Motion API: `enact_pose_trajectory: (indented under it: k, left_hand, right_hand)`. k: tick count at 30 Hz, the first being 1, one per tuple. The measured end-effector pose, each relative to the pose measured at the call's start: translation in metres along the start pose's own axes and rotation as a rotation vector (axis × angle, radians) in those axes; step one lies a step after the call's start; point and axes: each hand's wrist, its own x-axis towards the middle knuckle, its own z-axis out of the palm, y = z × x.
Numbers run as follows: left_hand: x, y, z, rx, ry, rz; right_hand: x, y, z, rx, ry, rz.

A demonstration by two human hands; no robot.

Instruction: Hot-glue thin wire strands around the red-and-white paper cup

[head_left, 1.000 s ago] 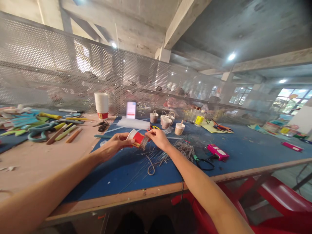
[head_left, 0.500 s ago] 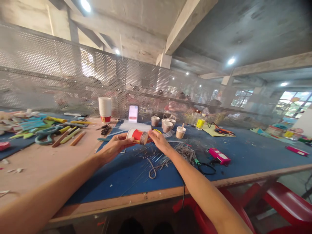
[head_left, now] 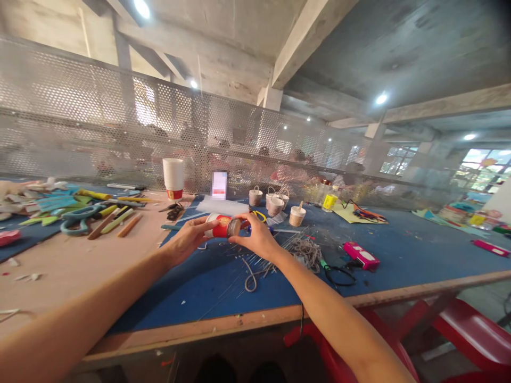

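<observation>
A red and white paper cup point(head_left: 222, 227) lies on its side in the air above the blue table. My left hand point(head_left: 188, 240) is closed around its white rim end, thumb along the side. Grey-brown cord point(head_left: 232, 227) is wound round the narrow base end. My right hand point(head_left: 258, 237) holds that wound end, thumb below and fingers over the top. Under and right of the hands lies a tangle of grey cord point(head_left: 307, 252) with thin clear strands, and one loop of cord point(head_left: 250, 281) rests nearer the front edge.
Several small cord-wrapped cups point(head_left: 275, 205) stand behind my hands, with a stack of paper cups point(head_left: 173, 175) at back left. Scissors point(head_left: 75, 221) and craft knives lie left. Right are a magenta box point(head_left: 361, 256) and a yellow-labelled bottle point(head_left: 329, 200). A perforated metal screen point(head_left: 223, 122) runs behind.
My right hand has shifted from fingertips at the cup's base to a wider grip around the cord-wound end. The cup has turned slightly, and my left hand stays on it.
</observation>
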Motion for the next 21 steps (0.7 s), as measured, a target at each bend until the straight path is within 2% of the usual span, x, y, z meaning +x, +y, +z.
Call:
enact_pose_trajectory:
  k: [2, 6, 10, 16, 21]
  left_hand:
    - [0.000, 0.000, 0.000, 0.015, 0.010, -0.004]
    - [-0.002, 0.003, 0.001, 0.022, 0.024, 0.022]
    - [-0.003, 0.004, 0.003, 0.050, 0.018, 0.036]
    - [-0.002, 0.004, 0.001, 0.059, 0.064, 0.051]
    - [0.001, -0.001, -0.003, -0.057, 0.202, 0.016]
  right_hand:
    - [0.000, -0.001, -0.001, 0.023, -0.020, 0.004]
    - [0.003, 0.003, -0.004, 0.130, -0.019, 0.121]
    - [0.006, 0.011, -0.003, 0.105, 0.014, 0.166]
    - [0.006, 0.011, -0.006, 0.055, 0.121, 0.105]
    - [0.003, -0.003, -0.010, 0.052, 0.095, 0.016]
